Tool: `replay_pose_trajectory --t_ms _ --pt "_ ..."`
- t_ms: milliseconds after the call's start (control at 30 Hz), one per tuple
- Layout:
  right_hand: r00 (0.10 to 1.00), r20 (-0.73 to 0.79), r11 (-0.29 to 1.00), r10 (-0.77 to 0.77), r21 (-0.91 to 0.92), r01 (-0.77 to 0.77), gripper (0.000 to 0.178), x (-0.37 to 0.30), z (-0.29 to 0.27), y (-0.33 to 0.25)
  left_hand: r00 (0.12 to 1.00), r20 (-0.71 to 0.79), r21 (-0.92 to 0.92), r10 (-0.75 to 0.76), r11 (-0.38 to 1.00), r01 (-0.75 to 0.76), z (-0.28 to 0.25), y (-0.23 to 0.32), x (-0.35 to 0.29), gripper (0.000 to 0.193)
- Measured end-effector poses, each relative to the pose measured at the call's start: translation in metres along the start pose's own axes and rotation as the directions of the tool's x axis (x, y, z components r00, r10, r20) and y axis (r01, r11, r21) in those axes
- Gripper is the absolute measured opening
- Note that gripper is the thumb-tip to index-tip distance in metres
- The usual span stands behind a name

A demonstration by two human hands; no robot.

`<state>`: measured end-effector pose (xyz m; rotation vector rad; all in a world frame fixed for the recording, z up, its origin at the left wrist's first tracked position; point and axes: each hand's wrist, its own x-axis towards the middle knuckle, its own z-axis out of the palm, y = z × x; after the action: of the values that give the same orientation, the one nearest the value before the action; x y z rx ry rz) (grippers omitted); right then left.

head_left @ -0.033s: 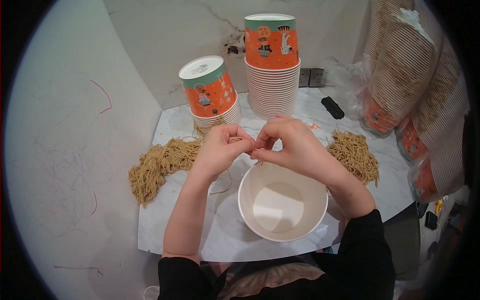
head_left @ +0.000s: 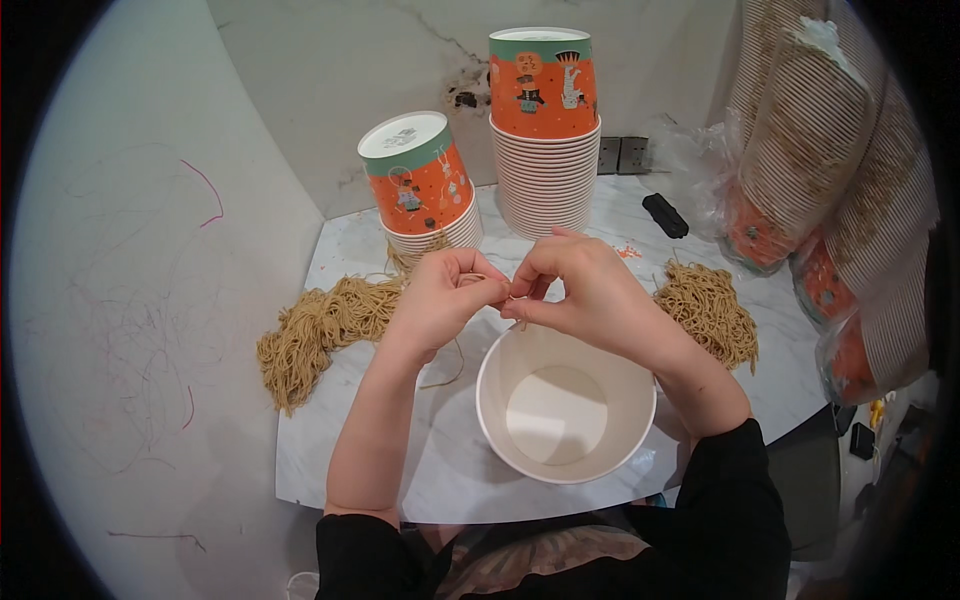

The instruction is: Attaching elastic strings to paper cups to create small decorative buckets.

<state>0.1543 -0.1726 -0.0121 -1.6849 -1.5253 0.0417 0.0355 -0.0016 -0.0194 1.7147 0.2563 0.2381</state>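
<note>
Above the far rim of an upright white paper bucket [head_left: 500, 440], my two hands meet fingertip to fingertip. My left hand [head_left: 448, 292] is closed in a pinch on a thin tan string [head_left: 460, 362], a loose strand of which curls down to the table. My right hand [head_left: 578, 278] pinches the same string close beside it, and a short end pokes out below the fingers. The exact spot between the fingertips is mostly hidden. A heap of tan string [head_left: 325, 330] lies left of my left hand, and another tan bundle [head_left: 708, 315] lies beyond my right forearm.
Upside-down orange and green paper buckets stand in a short leaning stack [head_left: 420, 185] and a taller stack [head_left: 545, 150] at the back. Plastic-wrapped bucket stacks [head_left: 800, 130] crowd the right side. A black object [head_left: 665, 216] lies near the wall sockets [head_left: 622, 155]. A scribbled white wall [head_left: 150, 300] borders the left.
</note>
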Motion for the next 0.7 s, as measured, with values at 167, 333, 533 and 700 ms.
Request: replay_pose_trajectory --t_ms 167,333,533,700 --pt "0.999 -0.019 0.999 -0.04 -0.033 0.039 0.019 -0.001 0.004 0.007 1.0 -0.005 0.026 0.013 1.0 -0.013 0.001 -0.002 -0.001 0.011" --pt "0.999 -0.007 0.999 0.032 0.035 -0.032 0.016 0.002 0.003 0.001 0.999 0.037 -0.016 -0.014 1.0 0.014 0.0 -0.003 0.001 0.011" --pt "0.993 -0.037 0.994 -0.111 -0.02 0.11 0.008 0.001 0.005 0.003 0.991 -0.021 0.046 0.131 0.99 -0.13 0.0 -0.014 0.005 0.01" --pt "0.982 0.009 0.979 -0.186 -0.081 0.186 0.011 0.0 0.003 0.006 0.998 -0.003 -0.063 0.055 0.997 -0.055 0.001 -0.006 0.001 0.012"
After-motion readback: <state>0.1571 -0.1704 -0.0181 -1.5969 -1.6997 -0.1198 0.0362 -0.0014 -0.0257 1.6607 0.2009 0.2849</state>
